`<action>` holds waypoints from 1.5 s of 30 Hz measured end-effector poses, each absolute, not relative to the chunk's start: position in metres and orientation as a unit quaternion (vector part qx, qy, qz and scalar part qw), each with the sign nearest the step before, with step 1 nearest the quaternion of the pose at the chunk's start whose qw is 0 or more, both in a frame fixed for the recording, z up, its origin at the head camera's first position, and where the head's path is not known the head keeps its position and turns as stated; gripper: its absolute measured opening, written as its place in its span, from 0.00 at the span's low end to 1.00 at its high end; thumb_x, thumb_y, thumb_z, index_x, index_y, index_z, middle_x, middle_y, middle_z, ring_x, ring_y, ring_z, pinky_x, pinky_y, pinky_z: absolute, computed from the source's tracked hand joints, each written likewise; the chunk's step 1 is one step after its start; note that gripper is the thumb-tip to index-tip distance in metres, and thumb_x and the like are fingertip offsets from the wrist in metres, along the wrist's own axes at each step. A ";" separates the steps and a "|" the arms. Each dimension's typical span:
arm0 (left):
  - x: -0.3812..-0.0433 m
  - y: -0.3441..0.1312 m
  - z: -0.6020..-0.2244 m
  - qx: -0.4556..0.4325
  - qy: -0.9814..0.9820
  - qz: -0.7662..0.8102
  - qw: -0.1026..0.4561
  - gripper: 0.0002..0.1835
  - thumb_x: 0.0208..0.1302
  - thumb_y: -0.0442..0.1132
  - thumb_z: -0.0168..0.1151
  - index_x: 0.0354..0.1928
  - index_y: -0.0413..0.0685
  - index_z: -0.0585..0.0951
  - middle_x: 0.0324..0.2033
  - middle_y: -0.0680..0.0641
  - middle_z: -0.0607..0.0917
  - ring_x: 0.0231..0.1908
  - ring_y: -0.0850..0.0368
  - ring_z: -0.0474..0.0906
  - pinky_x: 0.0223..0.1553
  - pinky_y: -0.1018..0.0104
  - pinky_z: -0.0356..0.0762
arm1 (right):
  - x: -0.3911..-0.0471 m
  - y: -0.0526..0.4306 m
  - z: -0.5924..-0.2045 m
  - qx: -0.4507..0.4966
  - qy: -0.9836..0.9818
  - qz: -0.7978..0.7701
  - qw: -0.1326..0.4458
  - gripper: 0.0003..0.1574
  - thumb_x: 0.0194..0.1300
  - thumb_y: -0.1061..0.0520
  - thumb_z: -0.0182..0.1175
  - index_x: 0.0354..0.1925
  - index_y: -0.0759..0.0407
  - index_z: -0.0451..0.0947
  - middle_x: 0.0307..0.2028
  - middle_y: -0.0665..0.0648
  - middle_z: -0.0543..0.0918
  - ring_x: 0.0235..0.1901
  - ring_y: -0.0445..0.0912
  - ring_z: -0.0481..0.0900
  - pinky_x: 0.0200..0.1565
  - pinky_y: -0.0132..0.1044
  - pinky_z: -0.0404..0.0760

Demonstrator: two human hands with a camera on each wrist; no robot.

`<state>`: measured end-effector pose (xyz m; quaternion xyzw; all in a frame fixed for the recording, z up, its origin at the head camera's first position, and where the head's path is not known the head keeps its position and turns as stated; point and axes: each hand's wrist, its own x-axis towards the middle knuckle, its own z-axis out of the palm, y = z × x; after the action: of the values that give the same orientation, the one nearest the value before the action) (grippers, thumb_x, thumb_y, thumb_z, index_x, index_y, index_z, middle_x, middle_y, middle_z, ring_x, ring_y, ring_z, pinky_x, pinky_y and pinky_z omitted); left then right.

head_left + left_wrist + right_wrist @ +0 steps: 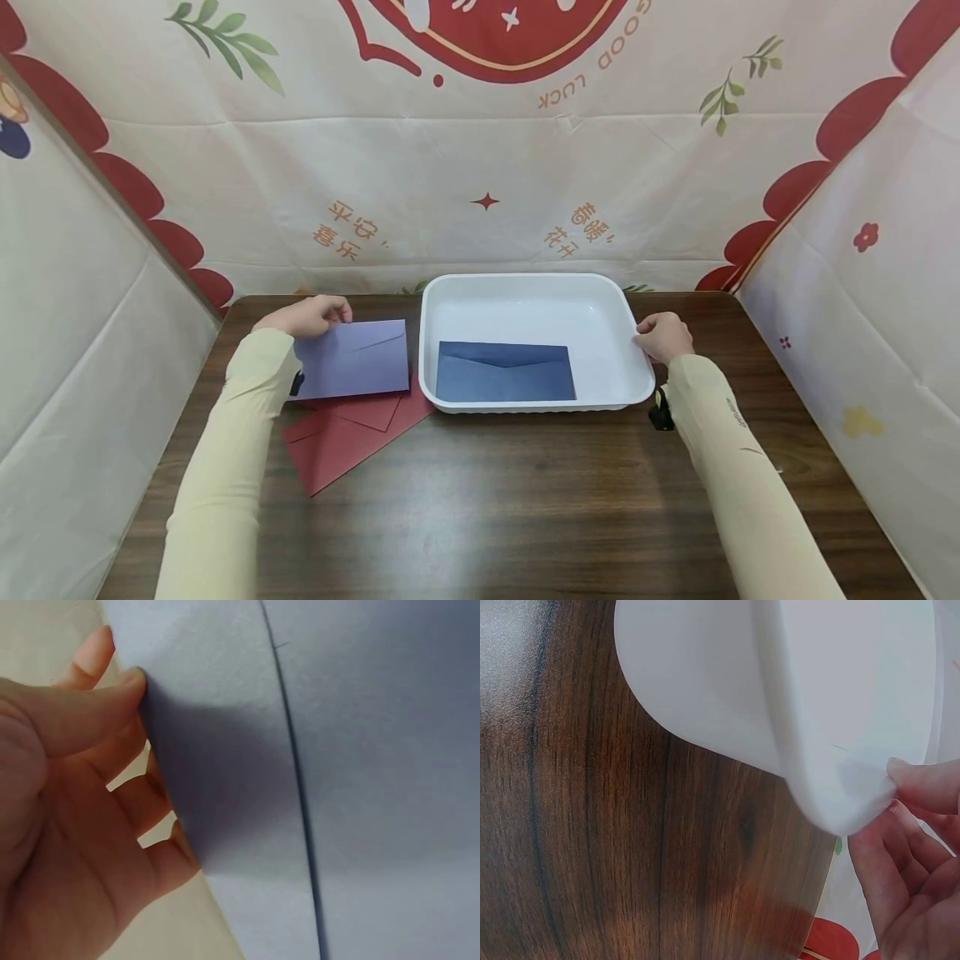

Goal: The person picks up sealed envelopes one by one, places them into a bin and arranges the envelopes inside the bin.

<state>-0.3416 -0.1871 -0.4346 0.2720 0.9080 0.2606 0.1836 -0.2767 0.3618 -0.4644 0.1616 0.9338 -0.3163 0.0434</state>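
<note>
My left hand (pixel 311 315) pinches the long edge of a lavender envelope (pixel 360 358), thumb on the near face and fingers behind it. In the left wrist view the flap line of this envelope (pixel 390 787) runs down beside the hand (pixel 82 787). Under it lies a red envelope (pixel 345 450), partly covered. A white tray (pixel 525 287) stands right of them, with a dark blue envelope (pixel 502 379) lying inside at the front left. My right hand (pixel 666 337) grips the tray's right rim, thumb over the edge, as the right wrist view shows with the rim (pixel 810 787).
All this is on a dark wooden table (pixel 510 508). A printed cloth (pixel 450 167) hangs behind the back edge, and pale cloth walls (pixel 862 350) rise at both sides. The tray's left end sits close against the red envelope.
</note>
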 end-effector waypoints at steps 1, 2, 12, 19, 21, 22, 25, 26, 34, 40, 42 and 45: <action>-0.341 -0.187 -0.433 0.270 0.908 0.260 0.187 0.14 0.55 0.18 0.40 0.38 0.38 0.73 0.38 0.40 0.76 0.39 0.47 0.70 0.38 0.58 0.67 | -0.277 0.362 -0.465 0.162 0.934 -0.316 0.044 0.16 0.58 0.60 0.58 0.43 0.71 0.74 0.42 0.71 0.75 0.34 0.55 0.76 0.24 0.35 0.79; -0.341 -0.186 -0.431 0.266 0.909 0.260 0.190 0.14 0.56 0.18 0.41 0.37 0.38 0.73 0.38 0.40 0.76 0.39 0.47 0.70 0.37 0.59 0.67 | -0.277 0.362 -0.465 0.162 0.933 -0.317 0.044 0.16 0.58 0.60 0.58 0.43 0.71 0.74 0.42 0.71 0.75 0.34 0.55 0.76 0.24 0.34 0.79; -0.335 -0.168 -0.411 0.256 0.913 0.247 0.201 0.12 0.58 0.20 0.44 0.38 0.39 0.73 0.38 0.39 0.75 0.36 0.49 0.68 0.32 0.63 0.66 | -0.278 0.362 -0.464 0.162 0.935 -0.312 0.044 0.16 0.59 0.60 0.58 0.43 0.71 0.74 0.42 0.71 0.75 0.33 0.55 0.76 0.21 0.30 0.76; -0.334 -0.163 -0.399 0.268 0.913 0.232 0.199 0.11 0.59 0.21 0.45 0.38 0.40 0.74 0.39 0.40 0.76 0.38 0.49 0.70 0.34 0.62 0.68 | -0.278 0.361 -0.464 0.163 0.934 -0.315 0.048 0.17 0.59 0.59 0.58 0.44 0.70 0.74 0.43 0.71 0.75 0.34 0.55 0.76 0.30 0.39 0.80; -0.335 -0.163 -0.395 0.271 0.914 0.229 0.195 0.11 0.58 0.21 0.45 0.37 0.40 0.74 0.38 0.40 0.76 0.37 0.49 0.70 0.34 0.62 0.68 | -0.279 0.362 -0.464 0.163 0.934 -0.315 0.048 0.17 0.59 0.60 0.58 0.44 0.70 0.74 0.43 0.71 0.75 0.35 0.56 0.76 0.29 0.38 0.80; -0.336 -0.162 -0.393 0.271 0.915 0.228 0.195 0.11 0.58 0.21 0.45 0.37 0.40 0.74 0.37 0.40 0.76 0.36 0.49 0.70 0.33 0.62 0.68 | -0.279 0.363 -0.464 0.164 0.934 -0.315 0.048 0.17 0.59 0.60 0.58 0.44 0.70 0.74 0.43 0.70 0.75 0.35 0.56 0.76 0.27 0.37 0.80; -0.337 -0.159 -0.387 0.272 0.915 0.225 0.197 0.11 0.58 0.21 0.45 0.38 0.40 0.73 0.36 0.41 0.75 0.33 0.51 0.67 0.31 0.64 0.66 | -0.279 0.364 -0.463 0.167 0.932 -0.319 0.050 0.17 0.59 0.60 0.58 0.44 0.70 0.74 0.43 0.70 0.74 0.35 0.56 0.76 0.23 0.32 0.78; -0.337 -0.157 -0.385 0.273 0.914 0.224 0.199 0.11 0.58 0.21 0.45 0.38 0.41 0.73 0.35 0.42 0.74 0.32 0.52 0.66 0.30 0.64 0.65 | -0.279 0.364 -0.463 0.168 0.931 -0.319 0.051 0.17 0.59 0.60 0.58 0.44 0.70 0.74 0.43 0.70 0.74 0.35 0.56 0.76 0.22 0.31 0.78; -0.333 -0.131 -0.376 0.294 0.909 0.219 0.198 0.12 0.58 0.21 0.45 0.38 0.41 0.73 0.27 0.46 0.70 0.28 0.54 0.63 0.29 0.64 0.63 | -0.277 0.364 -0.464 0.166 0.931 -0.320 0.052 0.17 0.59 0.60 0.57 0.44 0.70 0.74 0.43 0.71 0.74 0.35 0.56 0.76 0.29 0.38 0.80; -0.330 -0.106 -0.374 0.318 0.901 0.209 0.207 0.11 0.58 0.23 0.47 0.38 0.43 0.72 0.27 0.47 0.70 0.29 0.55 0.65 0.30 0.65 0.64 | -0.276 0.365 -0.465 0.165 0.932 -0.320 0.049 0.17 0.59 0.60 0.57 0.44 0.71 0.74 0.43 0.71 0.74 0.35 0.56 0.76 0.30 0.40 0.80; -0.330 -0.098 -0.375 0.321 0.900 0.205 0.213 0.11 0.58 0.23 0.47 0.38 0.44 0.72 0.29 0.47 0.71 0.30 0.55 0.66 0.31 0.65 0.64 | -0.276 0.365 -0.466 0.164 0.932 -0.319 0.048 0.17 0.59 0.60 0.57 0.44 0.71 0.74 0.43 0.71 0.74 0.35 0.56 0.76 0.30 0.40 0.80; -0.331 -0.087 -0.377 0.325 0.898 0.202 0.219 0.10 0.59 0.24 0.46 0.38 0.44 0.72 0.34 0.45 0.74 0.33 0.54 0.67 0.33 0.64 0.66 | -0.275 0.364 -0.466 0.164 0.933 -0.317 0.048 0.17 0.59 0.60 0.57 0.44 0.71 0.74 0.43 0.71 0.74 0.36 0.56 0.76 0.31 0.40 0.80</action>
<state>-0.3311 -0.0870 -0.3766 0.3251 0.8975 0.2017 0.2193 -0.2753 0.3640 -0.4658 0.1635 0.9331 -0.3167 0.0478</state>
